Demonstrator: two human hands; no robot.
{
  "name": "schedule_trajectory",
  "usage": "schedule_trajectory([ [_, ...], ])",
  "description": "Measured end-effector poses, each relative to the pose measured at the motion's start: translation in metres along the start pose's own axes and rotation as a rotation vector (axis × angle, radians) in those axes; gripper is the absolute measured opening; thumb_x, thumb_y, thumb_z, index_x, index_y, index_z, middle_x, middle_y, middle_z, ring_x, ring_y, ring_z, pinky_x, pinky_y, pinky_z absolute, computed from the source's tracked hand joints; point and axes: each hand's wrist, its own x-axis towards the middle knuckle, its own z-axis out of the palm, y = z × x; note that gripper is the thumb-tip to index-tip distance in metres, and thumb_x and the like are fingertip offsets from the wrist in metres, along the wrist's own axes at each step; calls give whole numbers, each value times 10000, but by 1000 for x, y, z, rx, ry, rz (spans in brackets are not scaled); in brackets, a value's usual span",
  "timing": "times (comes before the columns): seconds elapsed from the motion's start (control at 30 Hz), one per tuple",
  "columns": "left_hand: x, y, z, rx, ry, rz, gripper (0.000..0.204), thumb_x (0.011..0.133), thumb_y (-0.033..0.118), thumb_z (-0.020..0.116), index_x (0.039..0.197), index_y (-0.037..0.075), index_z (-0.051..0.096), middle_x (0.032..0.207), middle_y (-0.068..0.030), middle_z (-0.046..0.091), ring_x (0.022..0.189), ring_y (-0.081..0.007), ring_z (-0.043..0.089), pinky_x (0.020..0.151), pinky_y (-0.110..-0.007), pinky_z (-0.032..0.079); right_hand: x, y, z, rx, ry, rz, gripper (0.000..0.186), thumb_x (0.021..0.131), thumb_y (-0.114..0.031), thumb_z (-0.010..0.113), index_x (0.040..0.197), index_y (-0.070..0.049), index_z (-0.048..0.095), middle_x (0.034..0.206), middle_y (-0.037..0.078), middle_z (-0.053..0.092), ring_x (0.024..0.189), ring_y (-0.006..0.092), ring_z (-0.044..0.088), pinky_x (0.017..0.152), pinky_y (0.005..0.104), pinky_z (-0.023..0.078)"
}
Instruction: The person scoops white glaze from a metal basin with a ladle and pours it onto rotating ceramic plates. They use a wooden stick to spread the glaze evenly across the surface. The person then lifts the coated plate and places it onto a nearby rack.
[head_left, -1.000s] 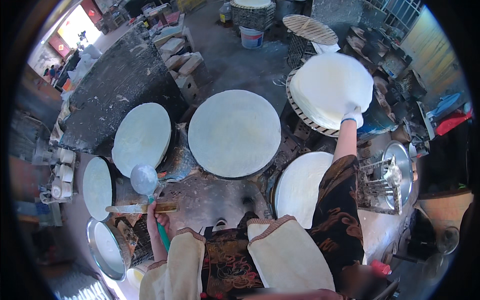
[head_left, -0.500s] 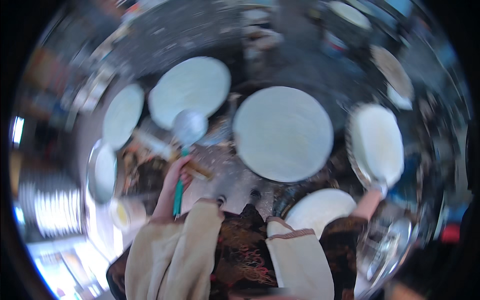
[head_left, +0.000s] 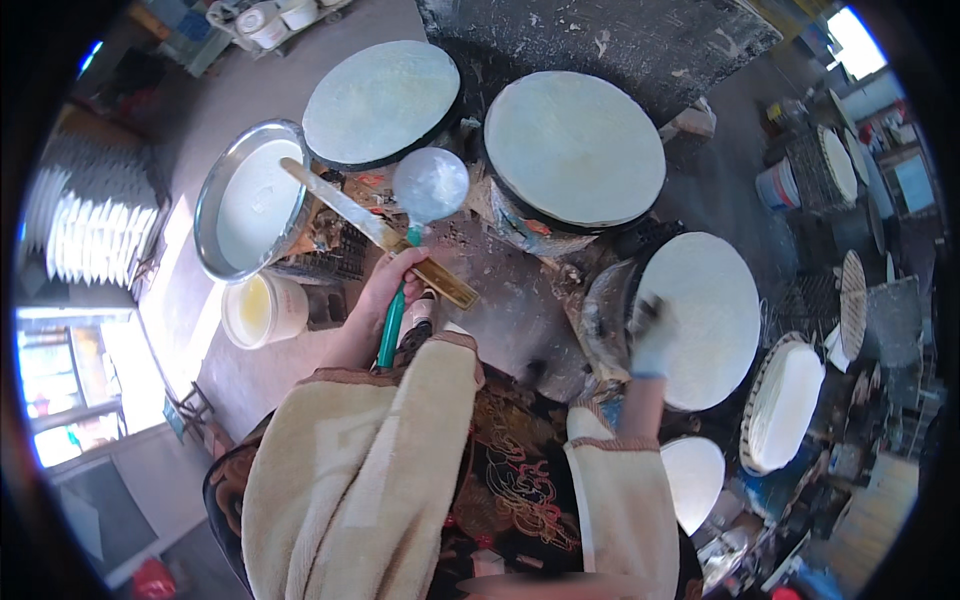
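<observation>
My left hand (head_left: 393, 284) is closed around the green handle of a ladle (head_left: 431, 186) and also grips a long flat wooden scraper (head_left: 345, 208). White residue coats the ladle's round bowl and the scraper's far end. My right hand (head_left: 652, 345), in a whitish glove, is smeared by motion at the left edge of a round griddle (head_left: 705, 320) covered with a white layer; its fingers are not readable. Two more white-coated round griddles (head_left: 578, 148) (head_left: 385, 103) stand ahead. To the left, a metal basin (head_left: 206, 225) holds white liquid.
A plastic bucket (head_left: 288, 308) with something yellow inside stands below the basin. At the right is a woven tray (head_left: 752, 425) piled with white sheets. A dark panel (head_left: 590, 40) rises behind the griddles. Stacked pale sheets (head_left: 100, 215) are at far left.
My right hand has left the woven tray's near end and moved to a griddle's edge. My view has turned, bringing the basin in clearly. My left hand keeps the ladle and scraper.
</observation>
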Motion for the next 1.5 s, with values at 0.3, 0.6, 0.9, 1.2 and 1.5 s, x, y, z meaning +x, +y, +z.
schedule_trajectory([
  [0.3, 0, 123, -165, 91, 265, 123, 258, 888, 193, 624, 686, 130, 476, 498, 56, 425, 343, -55, 387, 305, -194, 290, -29, 124, 262, -20, -403, 82, 196, 916, -183, 554, 987, -22, 640, 791, 100, 672, 565, 178, 594, 464, 300, 449],
  [0.6, 12, 138, -214, 121, 373, 56, 219, 869, 253, 651, 753, 70, 617, 515, 57, 467, 396, -41, 435, 352, -186, 318, -76, 123, 308, -566, -884, 188, 296, 926, -256, 559, 1030, 3, 657, 840, 95, 682, 631, 133, 617, 548, 263, 489],
  [0.9, 18, 101, -180, 1, 355, 228, 252, 884, 297, 659, 903, 73, 546, 555, 50, 446, 397, -58, 420, 348, -200, 337, -174, 174, 440, -1150, -1442, -640, 525, 925, -297, 526, 1354, -7, 434, 1149, 265, 596, 1044, 330, 619, 864, 372, 478],
  [1.2, 56, 111, -381, -166, 699, 197, 286, 965, 355, 507, 980, 70, 509, 609, -14, 477, 442, -106, 443, 385, -260, 397, -145, 187, 506, -1327, -1205, -691, 266, 949, -217, 477, 1118, -44, 587, 853, 241, 638, 778, 421, 619, 682, 462, 484],
  [1.5, 105, 176, -580, 896, 828, -86, 340, 946, 327, 474, 995, -2, 545, 647, -131, 597, 496, -212, 597, 503, -369, 489, -200, 212, 650, -2022, -1332, -726, 394, 958, -358, 387, 1220, -132, 574, 1023, 236, 640, 995, 402, 599, 852, 499, 471],
])
